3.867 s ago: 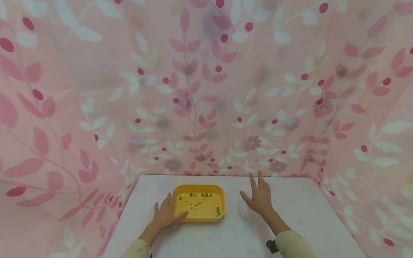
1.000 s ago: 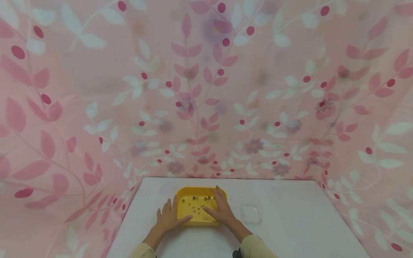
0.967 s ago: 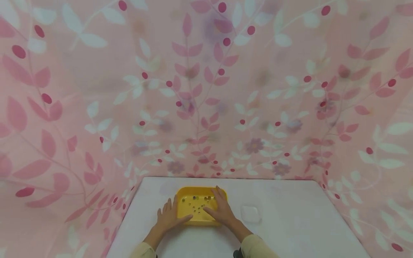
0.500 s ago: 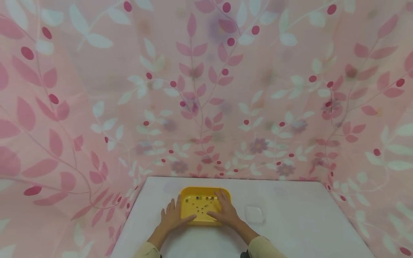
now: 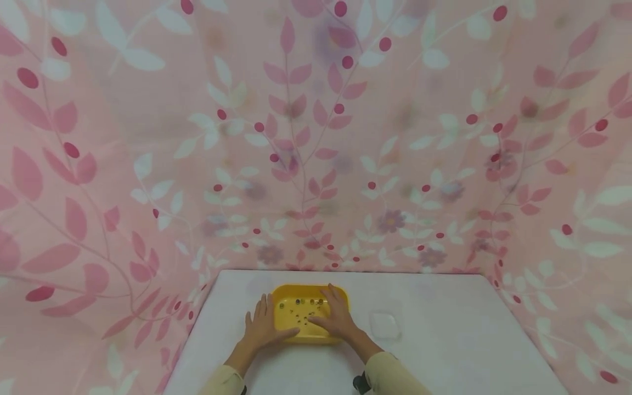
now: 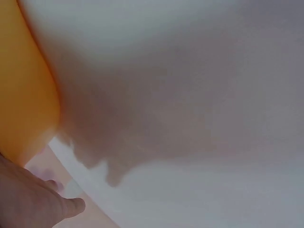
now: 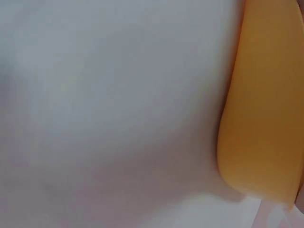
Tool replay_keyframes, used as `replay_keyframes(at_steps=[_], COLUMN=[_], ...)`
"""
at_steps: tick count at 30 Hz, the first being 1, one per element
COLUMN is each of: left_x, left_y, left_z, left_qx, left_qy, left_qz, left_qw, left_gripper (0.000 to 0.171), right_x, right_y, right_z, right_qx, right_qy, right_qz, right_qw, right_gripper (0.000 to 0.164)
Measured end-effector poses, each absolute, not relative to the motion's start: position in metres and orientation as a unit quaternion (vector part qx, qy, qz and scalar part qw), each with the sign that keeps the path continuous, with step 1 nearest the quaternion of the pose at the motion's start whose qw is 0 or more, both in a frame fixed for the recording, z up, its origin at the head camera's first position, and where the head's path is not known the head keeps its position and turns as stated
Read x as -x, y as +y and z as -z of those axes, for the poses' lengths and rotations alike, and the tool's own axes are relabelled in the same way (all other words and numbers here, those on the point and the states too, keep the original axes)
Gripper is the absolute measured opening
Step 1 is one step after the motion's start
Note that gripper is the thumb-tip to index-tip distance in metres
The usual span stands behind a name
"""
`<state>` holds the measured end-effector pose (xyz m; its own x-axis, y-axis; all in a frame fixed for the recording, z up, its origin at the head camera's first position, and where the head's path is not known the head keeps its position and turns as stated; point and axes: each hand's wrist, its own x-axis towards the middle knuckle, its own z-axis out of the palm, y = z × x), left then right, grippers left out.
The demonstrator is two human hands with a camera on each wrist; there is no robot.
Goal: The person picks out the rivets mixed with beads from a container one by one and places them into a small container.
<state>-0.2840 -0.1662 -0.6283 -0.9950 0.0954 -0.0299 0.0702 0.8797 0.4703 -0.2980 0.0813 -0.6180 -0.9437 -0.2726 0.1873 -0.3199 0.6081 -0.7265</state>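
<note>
A yellow rectangular tray sits on the white table, with several small beads scattered over its floor; a few darker ones line its back. My left hand lies along the tray's left side, fingers straight and thumb reaching over the front left corner. Over the right end is my right hand, fingers spread and thumb above the inside; it hides the tray's right part. In the left wrist view, part of the left hand shows beside the tray's outer wall. The right wrist view shows the opposite outer wall.
To the right of the tray lies a clear, rounded-square plastic piece; whether it is a lid or a shallow box I cannot tell. The white table ends at a pink leaf-patterned curtain behind and on both sides.
Nearly four seconds ago my right hand was raised right of the tray, over the clear piece; it has moved left onto the tray's right end. The left hand has stayed by the left side.
</note>
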Motion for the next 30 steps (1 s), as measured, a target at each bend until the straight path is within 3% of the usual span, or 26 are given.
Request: replay_keyframes(at_steps=[30], left_x=[0.283], left_y=[-0.168], left_z=[0.638], left_qx=[-0.041], left_qy=[0.966], left_qz=[-0.253], left_qw=[0.01], left_gripper=[0.136], right_x=[0.306], right_y=[0.066], right_z=[0.624], right_qx=[-0.129], right_qy=[-0.889], right_qz=[-0.44], right_qw=[-0.009], right_gripper=[0.073])
